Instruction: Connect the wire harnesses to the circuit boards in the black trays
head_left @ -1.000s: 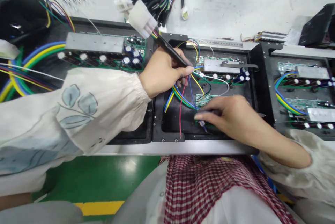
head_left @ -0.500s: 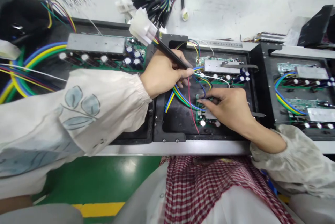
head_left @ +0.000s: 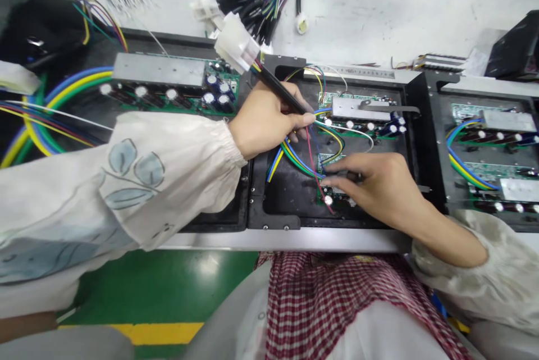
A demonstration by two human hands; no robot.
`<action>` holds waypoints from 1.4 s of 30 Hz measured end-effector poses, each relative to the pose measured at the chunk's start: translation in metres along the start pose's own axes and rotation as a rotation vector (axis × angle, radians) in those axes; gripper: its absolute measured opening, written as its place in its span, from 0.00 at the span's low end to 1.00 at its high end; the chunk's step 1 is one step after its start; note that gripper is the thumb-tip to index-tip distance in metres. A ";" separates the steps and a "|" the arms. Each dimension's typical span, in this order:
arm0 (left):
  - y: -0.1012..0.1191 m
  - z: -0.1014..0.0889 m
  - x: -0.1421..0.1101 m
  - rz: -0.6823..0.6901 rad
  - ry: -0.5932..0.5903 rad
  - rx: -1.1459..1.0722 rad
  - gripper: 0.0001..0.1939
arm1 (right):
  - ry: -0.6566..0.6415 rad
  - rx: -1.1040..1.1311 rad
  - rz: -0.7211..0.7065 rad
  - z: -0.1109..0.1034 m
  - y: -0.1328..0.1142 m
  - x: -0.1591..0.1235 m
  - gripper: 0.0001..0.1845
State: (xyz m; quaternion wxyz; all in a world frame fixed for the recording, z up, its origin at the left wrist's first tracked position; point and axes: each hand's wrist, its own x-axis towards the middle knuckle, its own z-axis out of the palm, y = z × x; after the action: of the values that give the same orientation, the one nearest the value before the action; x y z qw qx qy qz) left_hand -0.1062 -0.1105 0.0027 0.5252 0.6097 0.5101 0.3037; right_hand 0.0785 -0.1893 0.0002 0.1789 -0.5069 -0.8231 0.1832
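My left hand (head_left: 269, 118) is closed round a wire harness with a black sleeve (head_left: 280, 87) and a white plug connector (head_left: 236, 42) at its upper end. Loose wires leave the harness below my fingers, among them a red wire (head_left: 311, 152) and a white wire (head_left: 364, 131). Over the lower circuit board (head_left: 326, 158), my right hand (head_left: 374, 180) has thumb and forefinger slightly apart, close to the red wire. Its other fingers are curled and partly hidden. Blue, yellow and green cables (head_left: 295, 160) run to the board's left end beside the fingertips.
A black case (head_left: 273, 222) surrounds the boards. The upper board carries a metal heat sink (head_left: 357, 107), with a dark metal strip (head_left: 391, 108) across it. More harnesses (head_left: 252, 3) lie behind. Another case with boards (head_left: 505, 121) stands right, and a larger board (head_left: 160, 71) left.
My right hand has moved slightly down, and its thumb and forefinger have spread apart. The red wire's free end has shifted right. My left hand keeps its hold on the harness.
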 end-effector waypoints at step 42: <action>0.006 0.002 -0.001 -0.095 -0.002 0.022 0.06 | 0.064 -0.220 0.056 0.009 0.009 0.001 0.12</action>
State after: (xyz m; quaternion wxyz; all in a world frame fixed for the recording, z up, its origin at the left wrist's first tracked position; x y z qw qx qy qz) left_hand -0.1030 -0.1115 0.0083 0.5329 0.5907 0.5413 0.2723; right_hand 0.0808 -0.1861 -0.0114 0.1432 -0.5520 -0.8175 0.0805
